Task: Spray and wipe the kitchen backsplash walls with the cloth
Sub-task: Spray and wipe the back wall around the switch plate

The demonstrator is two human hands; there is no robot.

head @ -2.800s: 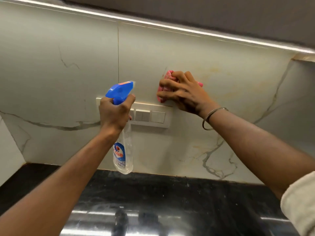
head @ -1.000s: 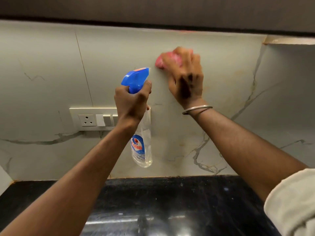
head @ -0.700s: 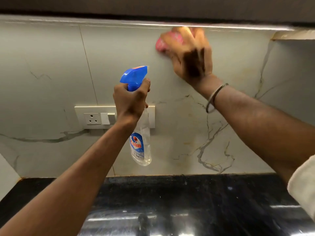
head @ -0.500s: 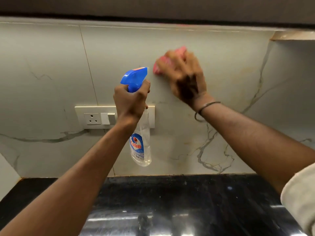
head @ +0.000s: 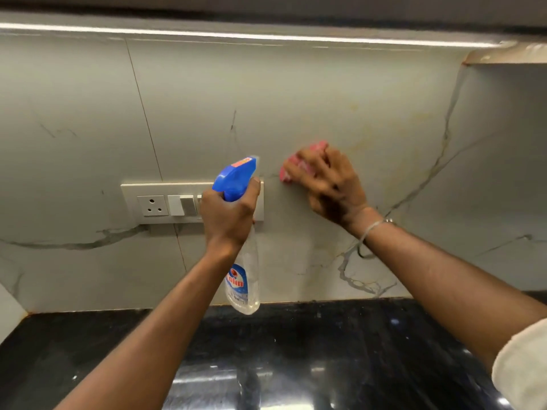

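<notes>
The backsplash [head: 340, 93] is pale marble-look stone with grey veins. My right hand [head: 328, 184] presses a crumpled pink cloth [head: 288, 170] flat against it, just right of the switch plate; most of the cloth is hidden under my fingers and the hand is blurred. My left hand [head: 229, 217] grips the neck of a clear spray bottle [head: 244, 279] with a blue trigger head [head: 235, 177], held upright in front of the switch plate, nozzle facing the wall.
A white switch plate with a socket [head: 154, 204] is set in the wall at the left. A black polished countertop [head: 310, 350] runs below. A light strip [head: 266, 37] glows under the dark upper cabinet. A side wall meets the backsplash at the right.
My right hand has swept the pink cloth down the wall from near the light strip to switch-plate height. The left hand with the bottle has stayed about where it was.
</notes>
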